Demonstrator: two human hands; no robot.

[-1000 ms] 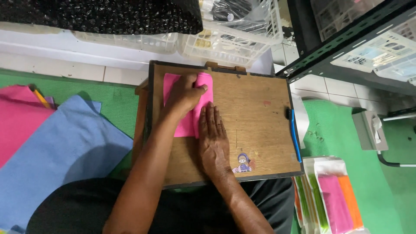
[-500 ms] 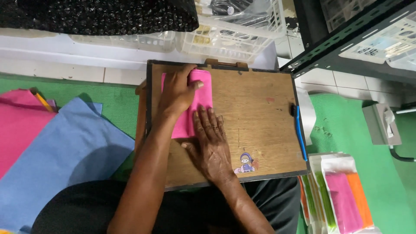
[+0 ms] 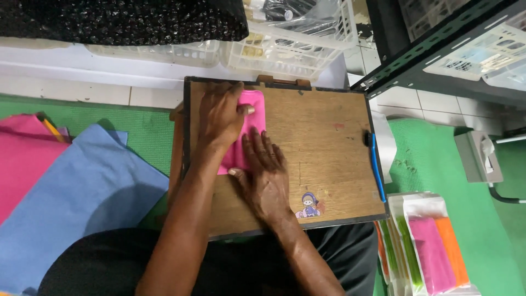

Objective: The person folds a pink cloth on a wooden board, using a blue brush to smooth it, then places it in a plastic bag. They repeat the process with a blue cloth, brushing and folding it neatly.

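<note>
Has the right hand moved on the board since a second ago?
Yes. The right hand has slid toward the board's left edge and now lies over the pink sheet's lower part, beside the left hand; before, it lay nearer the sticker.

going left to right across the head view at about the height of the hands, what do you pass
pink sheet → blue sheet → left hand → pink folded piece → wooden board → blue pen → green mat

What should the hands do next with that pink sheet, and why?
Probably slide the right hand along the fold to press it flat. Both hands lie on the pink sheet on the wooden board, and the left hand already pins its upper part.
</note>
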